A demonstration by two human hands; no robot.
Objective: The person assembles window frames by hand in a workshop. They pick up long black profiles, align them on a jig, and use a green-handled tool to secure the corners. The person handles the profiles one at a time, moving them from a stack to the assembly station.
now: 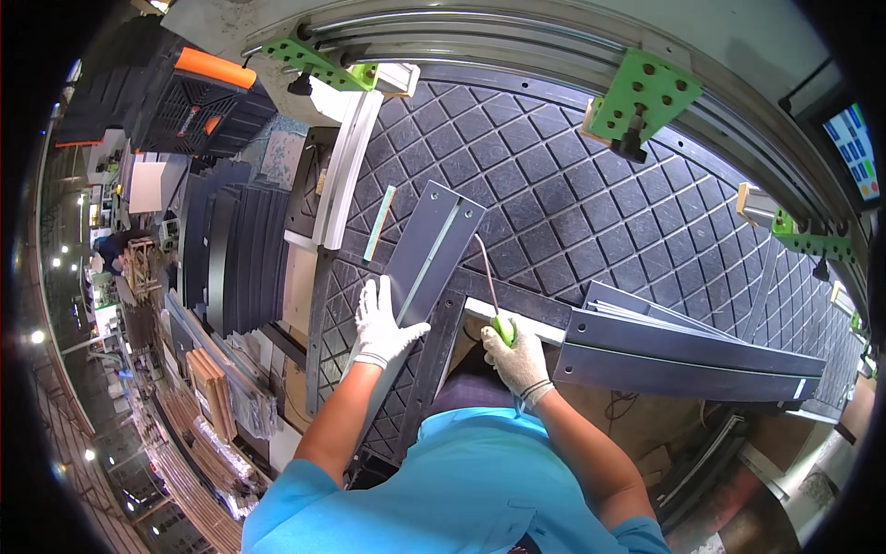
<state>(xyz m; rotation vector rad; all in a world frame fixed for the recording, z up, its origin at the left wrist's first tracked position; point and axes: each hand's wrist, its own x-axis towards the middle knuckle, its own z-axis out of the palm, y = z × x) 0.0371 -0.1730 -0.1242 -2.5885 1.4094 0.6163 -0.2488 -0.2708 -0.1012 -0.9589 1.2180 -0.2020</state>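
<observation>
A: We log the left hand point(383, 325), in a white knit glove, lying flat with fingers spread wide on the long dark grey flat panel strip point(426, 254); it presses, it does not grip.

B: Agreed. That strip lies tilted on the black diamond-patterned rubber work mat point(591, 203), its far end pointing up the mat.

A: The right hand point(519, 360), gloved likewise, has its fingers curled tight around the green handle of a thin-bladed hand tool point(501, 327). The thin shaft point(485, 268) rises from the handle just right of the strip.

B: We note a stack of dark grey flat panels point(688, 355) at the mat's near right edge, close beside the right hand. Two green perforated brackets point(643, 97) sit along the mat's far curved rail.
</observation>
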